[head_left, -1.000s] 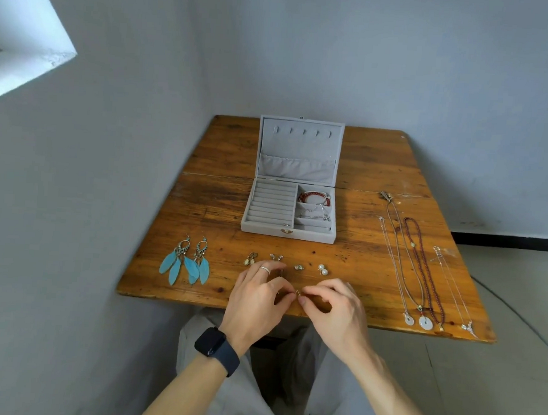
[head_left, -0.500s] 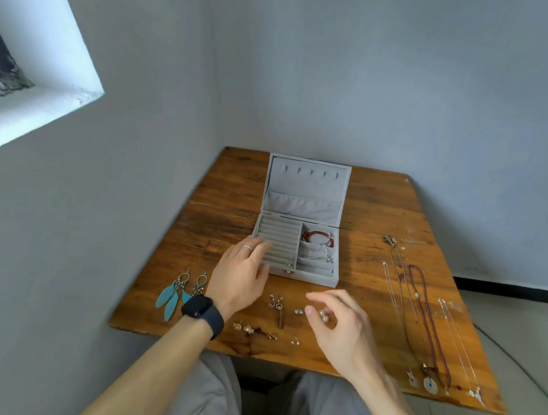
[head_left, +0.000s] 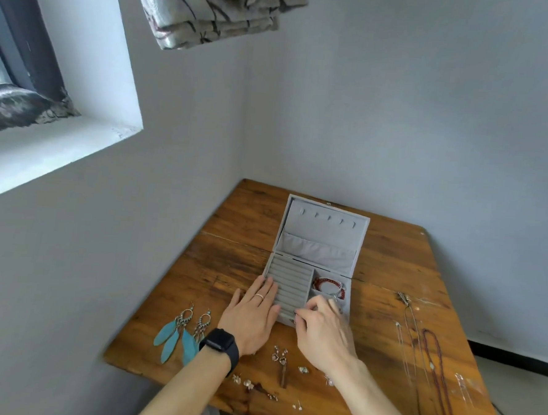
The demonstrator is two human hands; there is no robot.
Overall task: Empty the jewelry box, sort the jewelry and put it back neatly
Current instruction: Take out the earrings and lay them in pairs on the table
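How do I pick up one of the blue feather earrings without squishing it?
Pinch the metal hoop at the far end of the blue feather earring, coming from above. It lies flat on the table, and the hoop looks sturdier than the thin feathers.

table (head_left: 388, 265): worn glossy wood | jewelry box (head_left: 319, 252): matt grey velvety cloth | earrings (head_left: 178, 333): turquoise feather, metal

No readable text, label or number shows anywhere.
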